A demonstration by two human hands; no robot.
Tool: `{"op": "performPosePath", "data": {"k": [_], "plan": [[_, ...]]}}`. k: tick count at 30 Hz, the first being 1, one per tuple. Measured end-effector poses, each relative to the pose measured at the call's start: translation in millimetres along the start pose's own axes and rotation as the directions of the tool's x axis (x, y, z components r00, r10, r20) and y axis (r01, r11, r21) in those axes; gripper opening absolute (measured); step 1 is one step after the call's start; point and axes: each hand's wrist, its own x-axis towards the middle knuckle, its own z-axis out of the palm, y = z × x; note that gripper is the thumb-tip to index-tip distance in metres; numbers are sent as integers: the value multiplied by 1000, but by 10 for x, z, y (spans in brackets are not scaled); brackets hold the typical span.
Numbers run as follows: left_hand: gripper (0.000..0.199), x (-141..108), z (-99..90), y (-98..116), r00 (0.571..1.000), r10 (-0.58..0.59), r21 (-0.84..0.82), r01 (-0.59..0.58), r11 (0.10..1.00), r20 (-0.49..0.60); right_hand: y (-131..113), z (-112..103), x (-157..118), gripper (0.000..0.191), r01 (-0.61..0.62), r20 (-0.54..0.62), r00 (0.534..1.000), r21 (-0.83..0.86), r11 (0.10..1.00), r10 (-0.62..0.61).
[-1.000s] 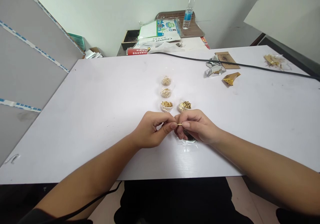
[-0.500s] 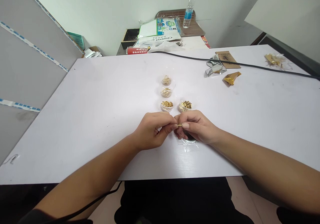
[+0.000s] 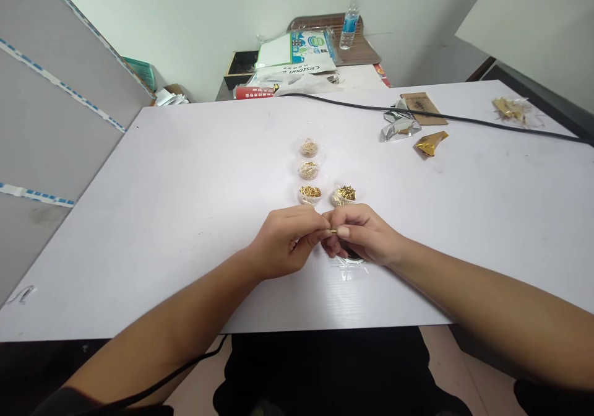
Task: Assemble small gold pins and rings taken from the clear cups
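a pale greenish wall (image 3: pixel 185 26) runs behind the white tabletop (image 3: pixel 162 174). on the left rises a grey partition (image 3: pixel 55 119), crossed by blue-and-white strips (image 3: pixel 60 83). beyond the far edge sits a low white stand (image 3: pixel 359 77) with a brown tray (image 3: pixel 371 51), a water bottle (image 3: pixel 350 23) upright on it, and a dark box (image 3: pixel 242 63). a pale panel (image 3: pixel 542 26) juts in at upper right. soft light glares off the tabletop's near part; pinkish floor (image 3: pixel 446 363) shows below.
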Motion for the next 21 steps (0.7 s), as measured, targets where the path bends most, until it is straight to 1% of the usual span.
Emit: {"op": "performPosePath", "data": {"k": [3,7,9,11,13,17,21], "plan": [[17,17,-5,-13,1000,3,37,-2,999,-7,-24,8,-1,26,-26,-37,999,-56,998,24],[16,38,0,-34,994,106,143,-99,985,-42,-87,31,-3,29,3,-60,998,-121,993,-10],[14,36,4,-50,987,154,188,-145,971,-36,-119,42,-1,31,21,-70,997,-208,978,-36],[12,26,4,-68,985,173,230,-164,959,-20,-142,49,1,32,15,-95,994,-312,950,-47],[10,17,-2,-78,987,162,247,-158,956,2,-155,53,2,31,1,-121,991,-361,933,-48],[8,14,-22,-67,993,107,227,-113,967,41,-153,60,6,28,-15,-161,986,-314,949,-38],[9,23,-39,-48,996,76,219,-86,972,53,-151,69,14,25,-45,-176,984,-299,953,-9]]}}
